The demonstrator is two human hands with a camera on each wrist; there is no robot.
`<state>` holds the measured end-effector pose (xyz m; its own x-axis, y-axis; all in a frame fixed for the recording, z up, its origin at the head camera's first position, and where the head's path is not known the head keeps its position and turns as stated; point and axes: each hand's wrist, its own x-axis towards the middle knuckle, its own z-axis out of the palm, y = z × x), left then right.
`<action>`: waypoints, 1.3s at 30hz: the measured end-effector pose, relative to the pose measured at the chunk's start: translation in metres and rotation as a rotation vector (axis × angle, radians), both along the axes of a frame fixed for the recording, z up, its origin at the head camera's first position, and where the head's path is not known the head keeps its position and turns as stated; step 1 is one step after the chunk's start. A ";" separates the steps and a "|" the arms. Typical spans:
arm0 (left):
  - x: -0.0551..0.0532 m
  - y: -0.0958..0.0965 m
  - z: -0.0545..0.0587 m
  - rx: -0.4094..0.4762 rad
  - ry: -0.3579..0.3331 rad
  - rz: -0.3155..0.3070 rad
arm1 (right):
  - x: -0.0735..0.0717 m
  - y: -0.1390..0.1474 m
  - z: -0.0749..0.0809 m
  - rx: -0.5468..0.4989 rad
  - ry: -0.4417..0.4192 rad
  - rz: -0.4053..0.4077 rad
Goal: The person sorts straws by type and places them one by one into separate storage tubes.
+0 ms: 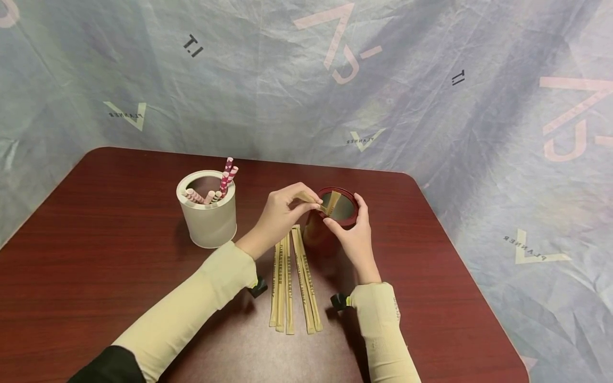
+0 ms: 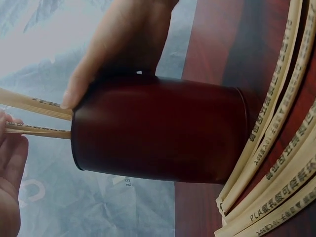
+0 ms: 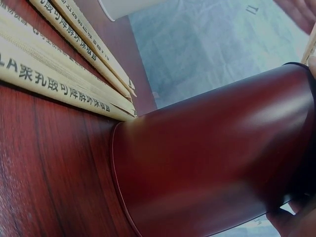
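My left hand [image 1: 282, 210] pinches a paper-wrapped straw [image 1: 304, 197] between thumb and fingertips over the mouth of a dark red canister [image 1: 317, 240]. In the left wrist view that held straw [image 2: 42, 131] has one end inside the rim. Another wrapped straw [image 1: 334, 201] leans in the canister beside it. My right hand [image 1: 358, 236] grips the canister at its rim, thumb on the near side and fingers round the far side. The canister [image 3: 212, 158] stands upright on the table. Several wrapped straws [image 1: 282, 282] with printed lettering lie in front of it.
To the left stands a white canister [image 1: 210, 226] holding several pink-patterned and striped paper straws [image 1: 225, 183]. The dark red wood table [image 1: 119, 255] ends at a rounded back edge. A grey printed cloth [image 1: 268, 80] hangs behind and to the right.
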<state>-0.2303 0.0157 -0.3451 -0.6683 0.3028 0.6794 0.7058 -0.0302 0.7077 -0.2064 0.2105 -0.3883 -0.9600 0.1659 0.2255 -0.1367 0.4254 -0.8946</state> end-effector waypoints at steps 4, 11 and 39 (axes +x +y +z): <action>-0.008 0.007 -0.002 -0.086 0.012 0.035 | 0.000 0.001 0.000 0.000 -0.004 0.004; -0.015 0.014 -0.008 -0.188 0.006 0.091 | 0.001 -0.001 0.001 0.004 -0.005 0.006; -0.025 0.021 -0.027 -0.379 -0.027 0.128 | 0.001 -0.001 0.001 -0.005 0.008 -0.002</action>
<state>-0.2550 0.0370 -0.3719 -0.7328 0.4420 0.5173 0.6682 0.3239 0.6697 -0.2055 0.2091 -0.3875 -0.9579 0.1690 0.2319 -0.1426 0.4210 -0.8958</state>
